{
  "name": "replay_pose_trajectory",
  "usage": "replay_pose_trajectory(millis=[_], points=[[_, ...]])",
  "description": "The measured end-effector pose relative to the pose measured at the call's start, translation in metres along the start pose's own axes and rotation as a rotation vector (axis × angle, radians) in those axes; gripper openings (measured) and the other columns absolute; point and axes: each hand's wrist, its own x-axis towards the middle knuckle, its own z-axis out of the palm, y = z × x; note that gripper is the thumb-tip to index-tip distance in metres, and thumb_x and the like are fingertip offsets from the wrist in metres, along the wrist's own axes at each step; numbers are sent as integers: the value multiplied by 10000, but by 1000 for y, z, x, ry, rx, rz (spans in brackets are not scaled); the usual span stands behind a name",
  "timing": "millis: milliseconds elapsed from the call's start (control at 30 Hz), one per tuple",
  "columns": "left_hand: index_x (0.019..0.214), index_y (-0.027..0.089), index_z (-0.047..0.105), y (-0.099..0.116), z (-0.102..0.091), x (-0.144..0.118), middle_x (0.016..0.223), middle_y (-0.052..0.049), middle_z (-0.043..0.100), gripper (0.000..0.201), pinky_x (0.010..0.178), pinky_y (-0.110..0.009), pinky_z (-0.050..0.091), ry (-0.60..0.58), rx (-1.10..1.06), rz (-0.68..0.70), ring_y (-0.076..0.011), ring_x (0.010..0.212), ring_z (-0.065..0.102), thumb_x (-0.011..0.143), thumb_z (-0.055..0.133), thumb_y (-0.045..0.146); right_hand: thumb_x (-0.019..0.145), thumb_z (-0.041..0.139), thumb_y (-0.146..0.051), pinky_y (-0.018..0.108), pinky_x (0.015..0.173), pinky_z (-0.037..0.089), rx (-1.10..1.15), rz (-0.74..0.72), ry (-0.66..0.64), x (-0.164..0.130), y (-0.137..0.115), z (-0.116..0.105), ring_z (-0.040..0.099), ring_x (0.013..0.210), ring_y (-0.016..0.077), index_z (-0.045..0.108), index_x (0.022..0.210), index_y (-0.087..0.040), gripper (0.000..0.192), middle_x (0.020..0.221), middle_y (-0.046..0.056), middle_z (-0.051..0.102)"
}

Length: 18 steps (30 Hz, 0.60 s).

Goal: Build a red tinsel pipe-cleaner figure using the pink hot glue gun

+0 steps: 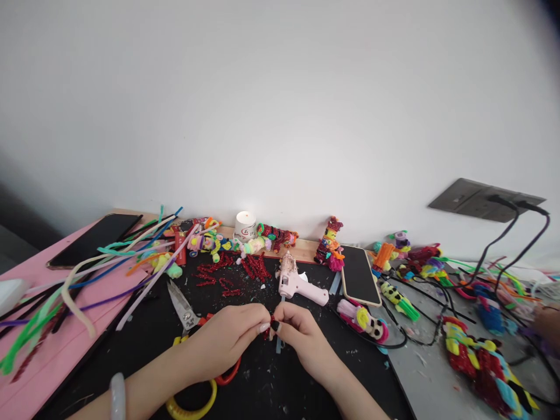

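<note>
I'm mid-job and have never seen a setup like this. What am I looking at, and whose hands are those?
There is no machine here: the bare hands belong to the person wearing the camera on their head, so the one picture looks forward and down past their arms. The left hand and right hand meet over a black mat, pinching a small red tinsel piece between their fingertips. Beyond lie a pink glue gun and loose red tinsel strips. Scissors lie partly hidden by the left arm. Colourful pipe cleaners spread at left; fuzzy figures sit along the back and right.
</note>
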Motion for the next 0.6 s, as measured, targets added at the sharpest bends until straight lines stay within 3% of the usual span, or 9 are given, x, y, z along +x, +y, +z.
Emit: replay_pose_trajectory(millis=[600], points=[[830,195,492,1,-1,0,796,21,531,207,655,-224,355,-26,38,-4,-126,718,503,934,329,121,777,500,-167,238,580,296,-3,-1,-24,0,2,-1,390,589,107,535,691,-171,92,617,-36,458]])
